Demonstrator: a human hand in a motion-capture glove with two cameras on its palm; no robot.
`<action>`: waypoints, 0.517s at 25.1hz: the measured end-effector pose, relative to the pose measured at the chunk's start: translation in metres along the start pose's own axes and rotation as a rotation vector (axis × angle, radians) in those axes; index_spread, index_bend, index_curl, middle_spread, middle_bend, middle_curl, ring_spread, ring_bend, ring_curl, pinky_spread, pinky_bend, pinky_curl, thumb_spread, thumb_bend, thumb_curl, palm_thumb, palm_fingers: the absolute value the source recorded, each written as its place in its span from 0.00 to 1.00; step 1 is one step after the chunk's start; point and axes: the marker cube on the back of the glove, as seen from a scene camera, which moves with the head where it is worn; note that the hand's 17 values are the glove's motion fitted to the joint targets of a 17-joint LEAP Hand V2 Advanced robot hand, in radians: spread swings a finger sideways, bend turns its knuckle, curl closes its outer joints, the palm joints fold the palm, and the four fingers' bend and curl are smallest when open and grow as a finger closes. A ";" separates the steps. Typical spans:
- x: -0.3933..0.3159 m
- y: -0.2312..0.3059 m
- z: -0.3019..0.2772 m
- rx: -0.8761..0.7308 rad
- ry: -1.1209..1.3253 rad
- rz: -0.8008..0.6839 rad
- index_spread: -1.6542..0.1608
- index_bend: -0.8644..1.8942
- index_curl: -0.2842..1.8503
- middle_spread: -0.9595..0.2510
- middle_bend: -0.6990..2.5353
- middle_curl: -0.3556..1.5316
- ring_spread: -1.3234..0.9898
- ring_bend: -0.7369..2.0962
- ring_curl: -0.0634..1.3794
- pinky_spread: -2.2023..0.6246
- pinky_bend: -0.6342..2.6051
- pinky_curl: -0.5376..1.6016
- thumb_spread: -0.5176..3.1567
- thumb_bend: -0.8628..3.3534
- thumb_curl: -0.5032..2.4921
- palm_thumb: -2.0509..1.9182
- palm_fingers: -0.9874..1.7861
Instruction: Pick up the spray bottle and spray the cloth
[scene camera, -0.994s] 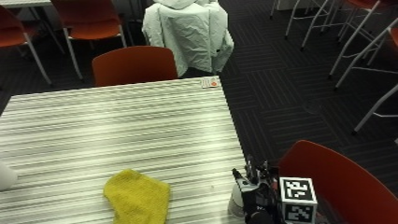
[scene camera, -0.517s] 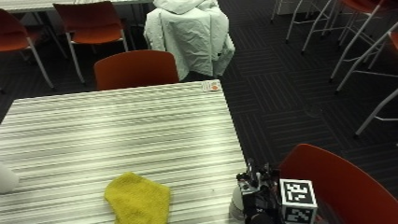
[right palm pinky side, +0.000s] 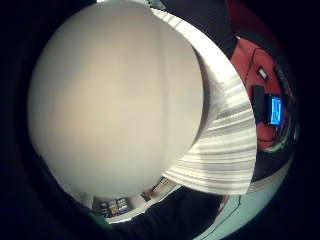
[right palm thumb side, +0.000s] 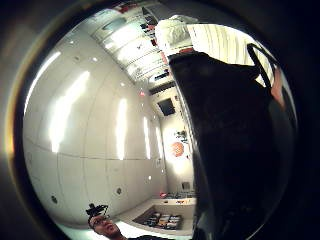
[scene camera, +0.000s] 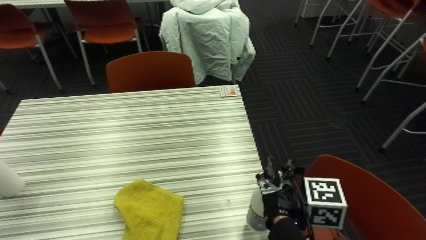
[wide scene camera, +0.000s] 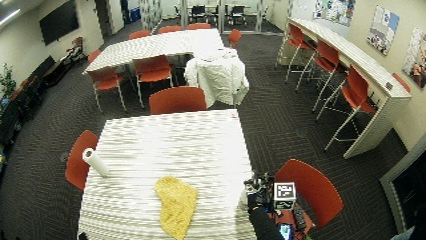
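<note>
Reaching in at the near right edge of the striped table, the gloved right hand is seen beside a pale spray bottle, which stands at that table edge. The hand is set against the bottle's right side — whether the fingers are curled round it or just near it cannot be told from the outside view (the glove hides them). In the little-finger-side palm view a big pale rounded surface, the bottle, fills most of the frame, so it is v. close to the palm; striped tabletop is seen beside it. In the thumb-side palm view the dark glove blocks much of the frame and no fingers can be made out.

The yellow cloth is laid flat on the table, left of the bottle and apart from it, w/ bare tabletop between. A paper-towel roll stands at the table's left edge. A small card lies at the far right corner. A red chair sits just right of the hand; another is pushed in at the far side, w/ a pale jacket draped over a chair behind it.
</note>
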 end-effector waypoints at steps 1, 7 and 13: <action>-0.013 0.001 -0.002 -0.001 -0.001 -0.008 0.84 0.53 0.38 0.77 0.43 0.48 0.53 0.47 0.35 0.82 0.21 0.28 0.43 0.22 0.38 0.82 0.64; -0.097 0.019 -0.015 0.005 -0.049 -0.118 0.84 0.52 0.38 0.77 0.42 0.48 0.53 0.47 0.36 0.80 0.25 0.30 0.42 0.22 0.38 0.83 0.67; -0.124 0.024 -0.013 0.011 -0.036 -0.175 0.85 0.50 0.38 0.77 0.41 0.48 0.53 0.46 0.36 0.79 0.24 0.32 0.40 0.21 0.39 0.83 0.68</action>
